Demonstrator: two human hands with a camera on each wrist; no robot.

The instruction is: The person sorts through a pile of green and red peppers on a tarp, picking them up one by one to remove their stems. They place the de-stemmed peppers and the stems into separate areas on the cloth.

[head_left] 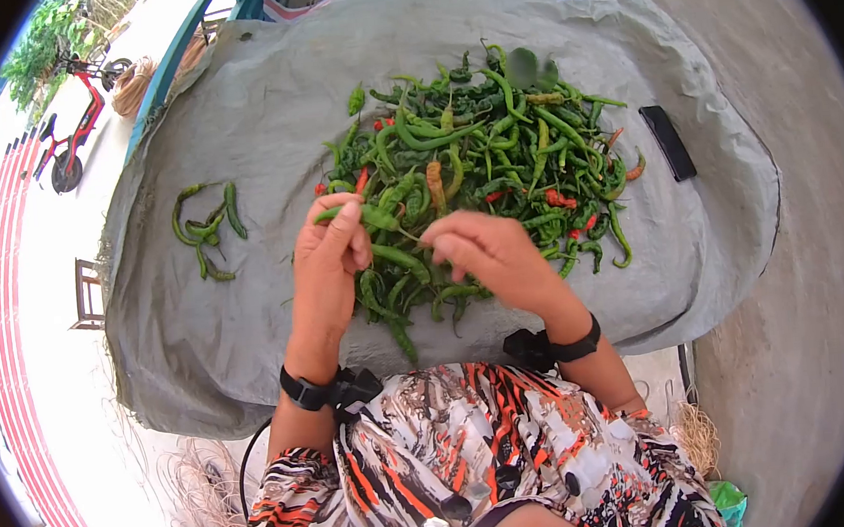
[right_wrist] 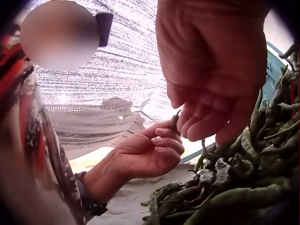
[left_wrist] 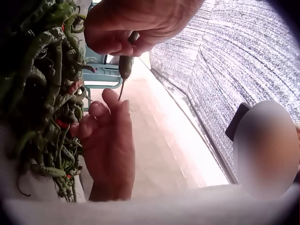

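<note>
The left hand [head_left: 328, 266] grips a green pepper [head_left: 377, 217] between thumb and fingers, above the near left edge of the pepper pile [head_left: 492, 149]. In the left wrist view the pepper [left_wrist: 125, 66] hangs from the left hand [left_wrist: 145, 28], its thin stem reaching the right hand's fingertips. The right hand [head_left: 501, 262] pinches that stem with thumb and forefinger, its other fingers curled. The right wrist view shows the right hand [right_wrist: 213, 75] close up, with the left hand [right_wrist: 145, 154] beyond; the pepper is mostly hidden there.
A grey cloth [head_left: 260, 98] lies under the pile. Several green peppers [head_left: 203, 226] form a small separate group at the left. A black phone-like object [head_left: 668, 142] lies right of the pile. Red peppers [head_left: 561, 198] are mixed among the green ones.
</note>
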